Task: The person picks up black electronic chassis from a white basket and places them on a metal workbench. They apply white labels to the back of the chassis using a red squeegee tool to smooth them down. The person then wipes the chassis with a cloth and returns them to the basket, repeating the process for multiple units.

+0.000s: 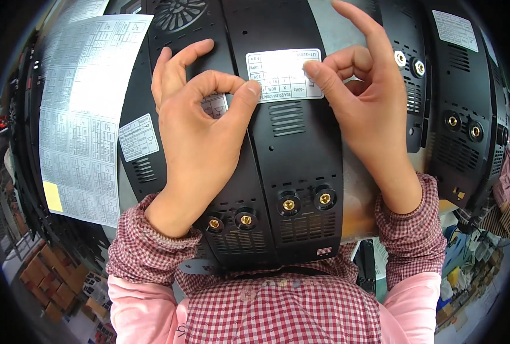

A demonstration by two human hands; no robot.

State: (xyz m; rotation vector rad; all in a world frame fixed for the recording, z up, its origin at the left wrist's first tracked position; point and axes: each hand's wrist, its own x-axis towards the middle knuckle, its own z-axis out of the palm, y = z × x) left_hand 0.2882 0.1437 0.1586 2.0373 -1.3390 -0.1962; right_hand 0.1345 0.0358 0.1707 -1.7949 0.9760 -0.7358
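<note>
A black metal panel (301,172) with vent slots and two brass terminals lies in front of me, overlapping other panels. A silver rectangular label (280,71) sits on its upper part. My left hand (200,137) pinches the label's left edge between thumb and forefinger. My right hand (369,109) presses its thumb on the label's right edge, the other fingers lifted. Both forearms wear checked sleeves.
A sheet of silver labels (83,109) lies at the left. A neighbouring black panel (143,143) carries a label too. More black panels (461,114) with brass terminals fan out to the right. Cardboard boxes (43,286) stand on the floor at lower left.
</note>
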